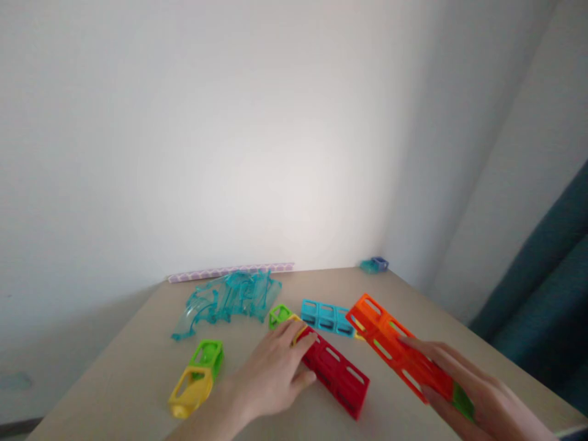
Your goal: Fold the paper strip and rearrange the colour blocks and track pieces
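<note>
The orange piece [390, 343] is a bright, straight run of open frames, tilted above the table [138, 380], with a green bit [463, 403] at its near end; the right hand [473, 386] grips it, fingers on top and thumb beneath. The red piece [337, 376], a dark red run of similar frames, slants across the table toward the person; the left hand [275, 370] has its fingers over the far end, by a yellow part [298, 332], the thumb just beside the red; whether it is grasping or only resting there cannot be told.

A green frame [278, 316] shows just beyond the left fingers; a blue run [325, 317] lies behind the red piece, partly behind the orange one; a yellow-and-green piece [195, 383] lies left of the left forearm; farther back are clear teal parts [239, 297] in a heap, a patterned purple strip [229, 271] along the wall [275, 153] and a small dark blue block [380, 264] near the far right corner.

The table is plain beige; the walls are pale, and a dark teal curtain [542, 318] hangs at the right.
</note>
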### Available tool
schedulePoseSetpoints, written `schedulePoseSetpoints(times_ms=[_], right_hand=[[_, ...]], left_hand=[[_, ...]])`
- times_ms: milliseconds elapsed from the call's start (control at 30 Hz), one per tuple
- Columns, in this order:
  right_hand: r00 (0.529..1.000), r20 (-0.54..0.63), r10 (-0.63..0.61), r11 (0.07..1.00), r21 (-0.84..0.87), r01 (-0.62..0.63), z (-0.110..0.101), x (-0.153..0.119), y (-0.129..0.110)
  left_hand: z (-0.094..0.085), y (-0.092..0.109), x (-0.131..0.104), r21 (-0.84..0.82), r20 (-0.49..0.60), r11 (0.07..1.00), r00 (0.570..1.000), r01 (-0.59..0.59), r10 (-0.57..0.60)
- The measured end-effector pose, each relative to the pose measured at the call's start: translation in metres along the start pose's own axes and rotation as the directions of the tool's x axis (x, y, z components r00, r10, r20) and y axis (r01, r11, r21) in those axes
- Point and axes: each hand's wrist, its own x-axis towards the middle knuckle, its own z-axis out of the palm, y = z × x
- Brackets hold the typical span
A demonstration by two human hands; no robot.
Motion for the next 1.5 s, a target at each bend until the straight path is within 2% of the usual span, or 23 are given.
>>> schedulePoseSetpoints(times_ms=[67,100,167,267,333,400,467,600,733,833,967,1233,1300,1400,1500], right_hand=[[0.964,0.264,-0.001,1.000,-0.018,0.006,0.001,0.007,0.011],[0.944,0.330,0.014,1.000,-0.019,-0.009,0.004,0.008,0.014],[0.918,0.391,0.062,0.998,-0.025,-0.057,0.015,0.008,0.017],[0.879,0.467,0.097,0.995,-0.025,-0.097,0.034,0.007,0.015],[0.851,0.509,0.126,0.992,-0.050,-0.117,0.045,0.010,0.011],[0.843,0.522,0.133,0.991,-0.064,-0.117,0.054,0.015,0.006],[0.853,0.509,0.110,0.994,-0.057,-0.094,0.062,0.020,0.000],[0.864,0.492,0.102,0.994,-0.076,-0.074,0.074,0.026,-0.016],[0.846,0.519,0.120,0.992,-0.098,-0.081,0.078,0.026,-0.029],[0.832,0.551,0.070,0.997,-0.076,-0.034,0.075,0.023,-0.026],[0.842,0.539,-0.033,0.998,-0.021,0.053,0.071,0.020,-0.012],[0.863,0.501,-0.065,0.998,0.016,0.065,0.082,0.033,-0.011],[0.867,0.494,-0.072,0.997,0.020,0.071,0.086,0.037,-0.011],[0.860,0.499,-0.107,0.994,0.054,0.092,0.089,0.047,-0.010],[0.852,0.497,-0.162,0.986,0.114,0.121,0.084,0.063,-0.009]], left_hand=[[0.021,0.002,0.010,0.024,-0.029,0.999,0.999,0.039,-0.039],[0.027,0.001,0.011,0.014,-0.062,0.998,0.997,0.056,-0.055],[0.031,-0.001,0.011,-0.041,-0.103,0.998,0.994,0.042,-0.046],[0.026,-0.006,0.004,-0.150,-0.131,0.988,0.991,-0.033,0.013],[0.022,-0.009,0.001,-0.205,-0.157,0.978,0.988,-0.037,0.005],[0.021,-0.013,0.000,-0.233,-0.188,0.972,0.981,-0.008,-0.037],[0.022,-0.018,0.000,-0.247,-0.208,0.969,0.976,0.009,-0.062],[0.024,-0.026,0.001,-0.270,-0.211,0.963,0.977,-0.017,-0.042],[0.023,-0.034,-0.001,-0.290,-0.252,0.957,0.966,-0.025,-0.051],[0.021,-0.043,-0.001,-0.318,-0.286,0.948,0.955,-0.023,-0.073],[0.018,-0.050,0.000,-0.347,-0.319,0.937,0.944,-0.032,-0.086],[0.019,-0.043,-0.001,-0.430,-0.287,0.891,0.958,-0.144,0.016],[0.018,-0.040,-0.002,-0.408,-0.307,0.902,0.952,-0.142,0.010],[0.015,-0.037,-0.003,-0.302,-0.341,0.950,0.940,-0.078,-0.031],[0.010,-0.034,-0.003,-0.186,-0.266,0.982,0.963,-0.021,-0.029]])
